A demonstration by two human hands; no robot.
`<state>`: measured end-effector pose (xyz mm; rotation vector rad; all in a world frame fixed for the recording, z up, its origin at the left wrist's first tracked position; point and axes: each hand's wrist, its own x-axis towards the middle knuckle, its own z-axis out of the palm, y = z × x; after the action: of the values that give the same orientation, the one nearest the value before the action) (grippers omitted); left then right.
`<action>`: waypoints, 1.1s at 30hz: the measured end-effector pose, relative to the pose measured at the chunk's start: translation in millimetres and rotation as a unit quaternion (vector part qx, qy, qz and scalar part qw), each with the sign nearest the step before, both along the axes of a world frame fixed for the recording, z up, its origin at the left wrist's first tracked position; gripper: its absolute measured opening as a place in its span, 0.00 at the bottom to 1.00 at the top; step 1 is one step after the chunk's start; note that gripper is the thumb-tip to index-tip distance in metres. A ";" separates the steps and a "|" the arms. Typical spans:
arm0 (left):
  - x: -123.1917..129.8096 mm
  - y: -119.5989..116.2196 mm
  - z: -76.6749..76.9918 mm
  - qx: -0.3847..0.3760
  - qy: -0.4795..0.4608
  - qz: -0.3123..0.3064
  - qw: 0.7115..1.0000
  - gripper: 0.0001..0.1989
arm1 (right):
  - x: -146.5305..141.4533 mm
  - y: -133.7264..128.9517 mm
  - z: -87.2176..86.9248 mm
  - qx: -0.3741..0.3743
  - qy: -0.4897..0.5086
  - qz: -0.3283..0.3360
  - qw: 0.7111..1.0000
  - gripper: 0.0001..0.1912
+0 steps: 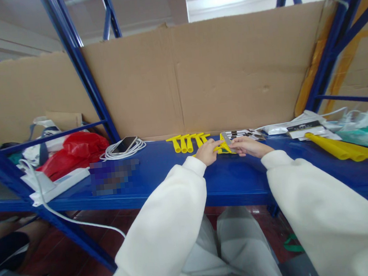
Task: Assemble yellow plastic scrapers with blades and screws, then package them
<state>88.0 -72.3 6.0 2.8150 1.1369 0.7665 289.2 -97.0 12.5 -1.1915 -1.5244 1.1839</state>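
My left hand [207, 152] is closed on a small yellow plastic piece [219, 145], pinched between thumb and fingers over the blue shelf. Close beside it, my right hand [249, 146] pinches a flat grey metal blade [226, 140] against that piece. Another yellow part [227, 150] shows under and behind the blade, and its full shape is hidden. Just left of my hands, several yellow T-shaped handles [183, 144] lie in a row. Behind my right hand are several flat dark-and-white pieces [240, 133], too small to make out.
On the blue shelf [164, 174], a phone [125, 145] rests on a coiled white cable [109, 154]. Left of it are a power strip [63, 185] and a red bag [78, 152]. Long yellow tubes [341, 146] lie at right. A cardboard sheet [230, 73] stands behind.
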 end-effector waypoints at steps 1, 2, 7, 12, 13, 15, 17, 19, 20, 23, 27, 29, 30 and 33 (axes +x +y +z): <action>0.4 -0.6 -0.3 0.005 0.012 -0.003 1.000 0.28 | -0.2 -0.5 0.1 0.004 0.001 0.005 1.000 0.23; 0.8 -1.0 -0.8 0.009 0.024 -0.006 1.000 0.30 | -0.4 -1.1 0.2 0.006 0.001 0.011 1.000 0.23; 2.1 -1.7 -3.3 0.023 0.056 -0.005 0.998 0.32 | -1.4 -2.3 0.3 -0.002 0.004 0.027 1.000 0.24; 1.7 -5.0 -1.9 0.027 0.058 0.013 0.998 0.32 | -0.9 -1.9 0.7 -0.019 0.016 0.018 1.000 0.22; 1.7 -6.2 -1.2 0.027 0.061 0.017 0.998 0.32 | -0.8 -1.8 1.0 -0.017 0.022 0.014 1.000 0.22; 1.8 -8.8 0.4 0.026 0.067 0.021 0.997 0.30 | -0.6 -1.6 1.5 -0.007 0.036 0.005 0.999 0.20; 1.9 -11.3 2.1 0.023 0.072 0.020 0.997 0.28 | -0.5 -0.9 1.9 0.001 0.048 -0.005 0.999 0.19; 2.2 -13.4 3.5 0.022 0.074 0.015 0.997 0.26 | -0.4 0.5 1.7 0.003 0.058 -0.015 0.998 0.17; 2.4 -14.4 4.1 0.023 0.073 0.012 0.997 0.25 | -0.3 1.4 1.4 0.005 0.060 -0.020 0.998 0.16; 3.1 -16.8 5.1 0.028 0.068 0.000 0.997 0.24 | 0.3 4.4 -0.2 0.021 0.056 -0.032 0.998 0.16; 4.0 -19.3 5.9 0.032 0.070 -0.009 0.997 0.24 | 0.9 5.7 -2.1 0.034 0.043 -0.047 0.997 0.20; 4.2 -20.1 6.4 0.033 0.073 -0.010 0.997 0.23 | 0.5 5.0 -2.5 0.032 0.039 -0.053 0.997 0.21; 4.3 -20.3 6.7 0.033 0.075 -0.011 0.997 0.23 | 0.3 4.7 -2.5 0.033 0.040 -0.055 0.997 0.21; 4.6 -21.0 7.4 0.034 0.081 -0.012 0.996 0.24 | -0.3 4.7 -2.6 0.043 0.042 -0.053 0.997 0.19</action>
<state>92.6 -93.2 13.4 2.9893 1.1134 0.5955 288.9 -92.3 9.9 -1.1367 -1.4193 1.0739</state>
